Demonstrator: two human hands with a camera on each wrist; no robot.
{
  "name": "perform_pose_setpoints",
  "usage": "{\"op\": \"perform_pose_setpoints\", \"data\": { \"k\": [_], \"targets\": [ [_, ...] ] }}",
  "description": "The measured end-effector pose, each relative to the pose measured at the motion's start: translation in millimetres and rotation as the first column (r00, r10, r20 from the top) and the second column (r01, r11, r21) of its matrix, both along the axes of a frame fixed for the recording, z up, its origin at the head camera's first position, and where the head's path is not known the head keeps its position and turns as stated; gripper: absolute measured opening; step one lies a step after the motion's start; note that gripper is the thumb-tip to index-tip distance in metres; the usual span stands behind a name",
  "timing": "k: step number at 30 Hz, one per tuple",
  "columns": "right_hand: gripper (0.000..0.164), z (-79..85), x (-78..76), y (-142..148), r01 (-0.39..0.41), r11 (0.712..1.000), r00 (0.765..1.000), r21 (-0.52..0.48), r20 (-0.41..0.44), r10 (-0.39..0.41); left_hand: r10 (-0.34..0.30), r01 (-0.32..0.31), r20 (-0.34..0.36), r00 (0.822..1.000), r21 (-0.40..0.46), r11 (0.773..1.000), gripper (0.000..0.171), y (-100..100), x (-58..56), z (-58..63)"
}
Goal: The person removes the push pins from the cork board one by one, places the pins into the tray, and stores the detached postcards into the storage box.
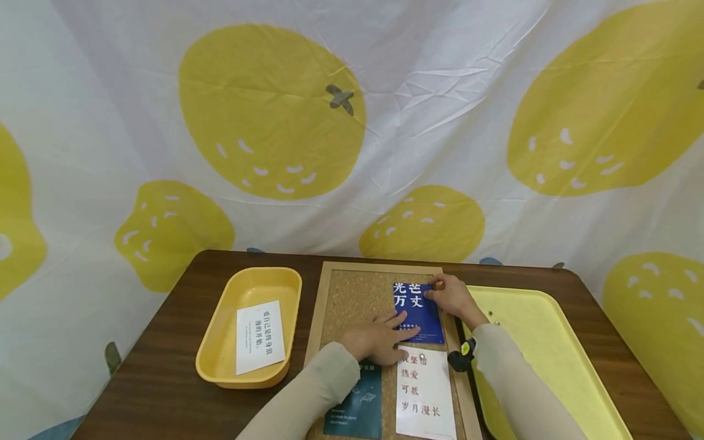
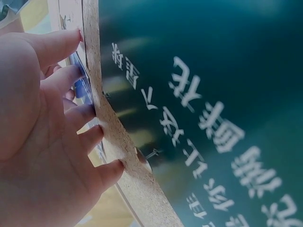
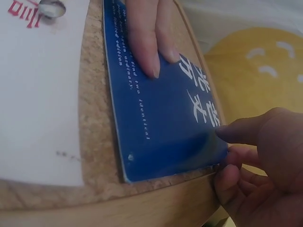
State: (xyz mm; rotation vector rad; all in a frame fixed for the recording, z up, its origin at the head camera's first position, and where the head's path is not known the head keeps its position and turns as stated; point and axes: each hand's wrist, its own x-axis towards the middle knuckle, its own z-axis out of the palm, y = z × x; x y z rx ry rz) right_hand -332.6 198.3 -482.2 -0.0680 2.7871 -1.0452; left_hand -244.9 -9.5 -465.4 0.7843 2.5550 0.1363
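Observation:
A blue card (image 1: 431,332) with white lettering lies on a cork board (image 1: 352,299) in a light wooden frame, near its upper right corner. My right hand (image 1: 452,296) holds that card by its upper right corner, the index fingertip on its face and other fingers curled at the edge (image 3: 253,163). Fingers spread, my left hand (image 1: 378,340) rests on the blue card's lower left part, its thumb over the top of a white card (image 1: 426,400) with red lettering. A silver pushpin (image 3: 52,8) sits in the white card. Beside it lies a dark green card (image 1: 360,408).
Left of the board stands an orange-yellow basin (image 1: 211,357) with a white printed card (image 1: 260,337) inside. A yellow tray (image 1: 541,348) stands on the right, a few small pins (image 1: 497,322) near its left edge. Behind the brown table (image 1: 165,342) hangs a fruit-patterned cloth (image 1: 308,226).

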Motion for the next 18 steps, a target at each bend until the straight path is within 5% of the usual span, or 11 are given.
{"op": "perform_pose_setpoints", "data": {
  "k": [18],
  "targets": [
    [0.037,4.1,0.7,-4.6,-0.005,0.997,1.000,-0.071,-0.021,0.003,0.012,-0.012,-0.009,1.000,0.002,1.000,0.060,0.1,1.5,1.0]
  ]
}}
